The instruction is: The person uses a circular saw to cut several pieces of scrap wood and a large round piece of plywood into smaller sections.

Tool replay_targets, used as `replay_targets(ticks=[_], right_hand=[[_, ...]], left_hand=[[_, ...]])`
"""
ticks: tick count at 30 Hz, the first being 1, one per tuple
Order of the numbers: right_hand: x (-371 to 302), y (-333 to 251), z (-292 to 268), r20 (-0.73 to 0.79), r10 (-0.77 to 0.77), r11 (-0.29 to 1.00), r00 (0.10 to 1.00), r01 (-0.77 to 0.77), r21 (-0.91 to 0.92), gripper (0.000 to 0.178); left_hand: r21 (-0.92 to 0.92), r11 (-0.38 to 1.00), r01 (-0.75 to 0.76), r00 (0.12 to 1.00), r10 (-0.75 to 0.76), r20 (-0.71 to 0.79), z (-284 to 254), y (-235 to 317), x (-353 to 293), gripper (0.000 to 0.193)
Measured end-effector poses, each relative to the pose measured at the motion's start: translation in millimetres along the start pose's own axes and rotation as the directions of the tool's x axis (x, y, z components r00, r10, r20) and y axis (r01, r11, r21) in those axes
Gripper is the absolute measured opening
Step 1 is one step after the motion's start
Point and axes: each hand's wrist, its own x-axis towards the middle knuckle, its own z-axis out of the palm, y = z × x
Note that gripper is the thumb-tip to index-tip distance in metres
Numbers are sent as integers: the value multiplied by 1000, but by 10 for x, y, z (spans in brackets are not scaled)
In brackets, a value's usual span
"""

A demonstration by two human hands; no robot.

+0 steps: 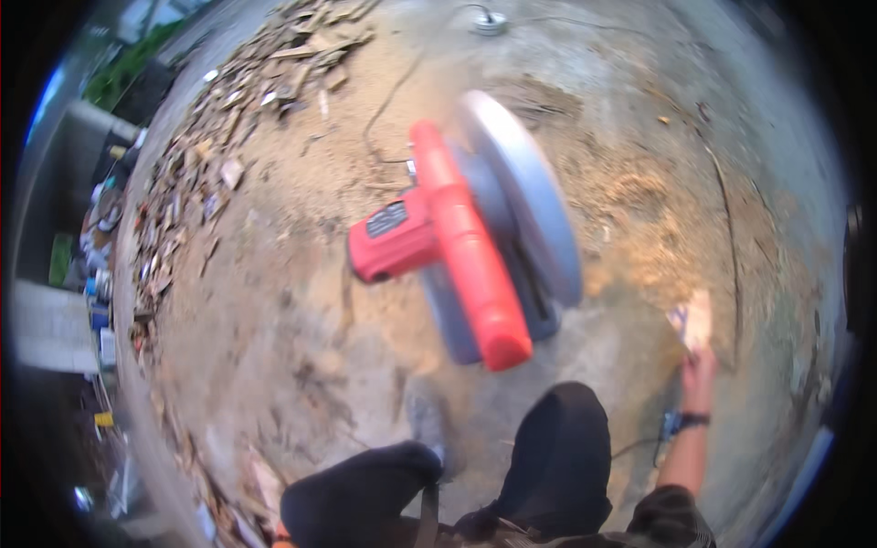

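Observation:
A red power saw (475,256) with a large grey disc stands in the middle of the view, in front of my knees. To its right, my right hand (700,363) is closed on the near end of a short, pale wood piece (698,320) with bluish marks on it. Both of these are blurred. At the lower left, only a small orange-toned patch that may be my left hand (281,532) shows beside my knee. Its fingers are hidden, and a pale wood piece (265,479) lies close to it.
Broken wood scraps (301,50) pile along the far left and left side. Sawdust (639,187) covers the ground beyond the saw. A dark cord (375,123) runs behind it, and a long thin strip (728,219) lies at the right. A small round object (488,23) sits far off.

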Motion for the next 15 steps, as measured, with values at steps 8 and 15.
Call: replay_targets(ticks=[8,15], right_hand=[[16,-1287,-442,-86,-257,940,962,229,-253,33],[-1501,-2285,1918,815,-478,835,326,456,307,77]], left_hand=[[46,976,-211,977,209,43,511,-582,74,22],[-161,967,-197,977,179,-120,762,-49,-160,21]])
